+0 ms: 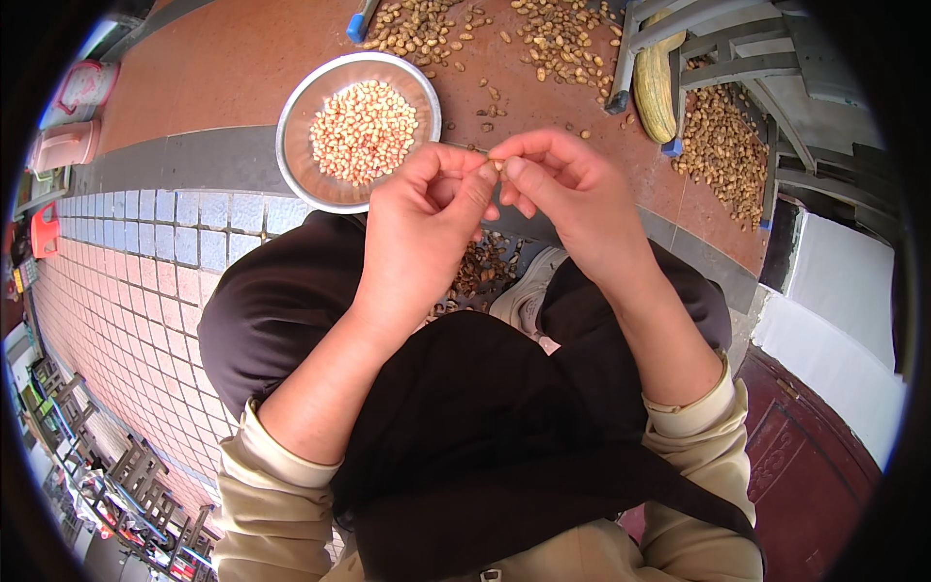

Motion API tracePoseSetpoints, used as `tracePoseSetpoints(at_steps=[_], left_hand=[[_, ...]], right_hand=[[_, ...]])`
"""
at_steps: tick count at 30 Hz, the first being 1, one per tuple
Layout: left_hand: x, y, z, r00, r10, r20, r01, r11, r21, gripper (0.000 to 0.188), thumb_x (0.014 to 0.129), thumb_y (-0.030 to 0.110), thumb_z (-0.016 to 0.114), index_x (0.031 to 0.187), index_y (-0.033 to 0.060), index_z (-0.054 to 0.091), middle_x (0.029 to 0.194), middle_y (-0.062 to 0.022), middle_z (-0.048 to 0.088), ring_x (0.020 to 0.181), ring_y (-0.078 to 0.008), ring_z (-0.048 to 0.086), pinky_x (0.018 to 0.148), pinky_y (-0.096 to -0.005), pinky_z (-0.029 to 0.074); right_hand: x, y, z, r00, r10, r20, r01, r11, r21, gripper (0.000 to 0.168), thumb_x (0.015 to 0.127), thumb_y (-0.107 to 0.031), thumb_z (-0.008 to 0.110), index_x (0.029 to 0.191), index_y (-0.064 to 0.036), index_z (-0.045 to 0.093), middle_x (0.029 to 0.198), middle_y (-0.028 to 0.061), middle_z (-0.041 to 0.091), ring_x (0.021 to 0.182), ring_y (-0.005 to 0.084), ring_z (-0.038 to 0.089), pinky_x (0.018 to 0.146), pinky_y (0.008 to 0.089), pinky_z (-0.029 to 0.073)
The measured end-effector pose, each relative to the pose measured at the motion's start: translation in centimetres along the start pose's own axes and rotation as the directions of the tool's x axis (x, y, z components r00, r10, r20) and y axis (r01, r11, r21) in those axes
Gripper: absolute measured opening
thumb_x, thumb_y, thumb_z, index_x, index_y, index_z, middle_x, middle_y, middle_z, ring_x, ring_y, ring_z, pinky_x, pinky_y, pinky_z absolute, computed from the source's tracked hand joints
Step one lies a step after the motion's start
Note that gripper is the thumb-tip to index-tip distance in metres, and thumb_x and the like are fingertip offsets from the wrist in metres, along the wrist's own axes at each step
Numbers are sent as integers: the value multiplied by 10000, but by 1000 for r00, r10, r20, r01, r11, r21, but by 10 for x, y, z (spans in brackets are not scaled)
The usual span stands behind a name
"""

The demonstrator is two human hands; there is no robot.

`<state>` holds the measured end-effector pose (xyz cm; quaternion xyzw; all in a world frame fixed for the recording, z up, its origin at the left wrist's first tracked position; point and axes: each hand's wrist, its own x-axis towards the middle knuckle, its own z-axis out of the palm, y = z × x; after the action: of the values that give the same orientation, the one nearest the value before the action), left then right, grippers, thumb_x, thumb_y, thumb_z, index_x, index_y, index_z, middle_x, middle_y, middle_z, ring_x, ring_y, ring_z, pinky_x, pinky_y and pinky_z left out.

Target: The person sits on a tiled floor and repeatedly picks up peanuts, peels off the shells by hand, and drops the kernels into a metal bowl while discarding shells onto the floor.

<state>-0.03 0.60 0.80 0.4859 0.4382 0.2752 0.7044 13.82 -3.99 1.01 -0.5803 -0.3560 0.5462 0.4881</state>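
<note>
My left hand [429,218] and my right hand [574,196] meet in front of me, fingertips pinching one small peanut [497,164] between them. Whether it is a whole pod or part of one is hard to tell, as the fingers cover most of it. Just left of my hands, a steel bowl [291,156] holds many shelled peanut kernels [364,131]. Below my hands, between my legs, lies a heap of broken peanut shells [484,265] beside a light-coloured shoe [525,291].
Unshelled peanuts [564,44] lie spread over the brown floor tiles ahead, with another pile [716,145] to the right. A long striped gourd [654,91] rests by grey slatted furniture [734,69]. A red plastic stool [45,230] stands far left.
</note>
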Motion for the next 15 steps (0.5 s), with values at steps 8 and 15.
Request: tracePoseSetpoints(at_steps=[8,15], left_hand=[[2,-2,-3,998,-37,58,44,990,-138,102,857,93,546,896,0,558,686,-23,554,571,-59,492,514,-175,401],[1,-5,-2,997,37,65,-36,999,-16,74,850,47,539,897,-8,553,711,-23,573,602,-53,516,542,-176,424]], right_hand=[[-2,0,4,998,-39,-48,38,999,-31,127,829,-64,522,919,0,585,798,27,605,723,73,564,664,199,456],[3,7,-2,994,110,28,-113,962,248,92,799,-32,518,869,25,537,744,37,566,636,76,512,583,197,421]])
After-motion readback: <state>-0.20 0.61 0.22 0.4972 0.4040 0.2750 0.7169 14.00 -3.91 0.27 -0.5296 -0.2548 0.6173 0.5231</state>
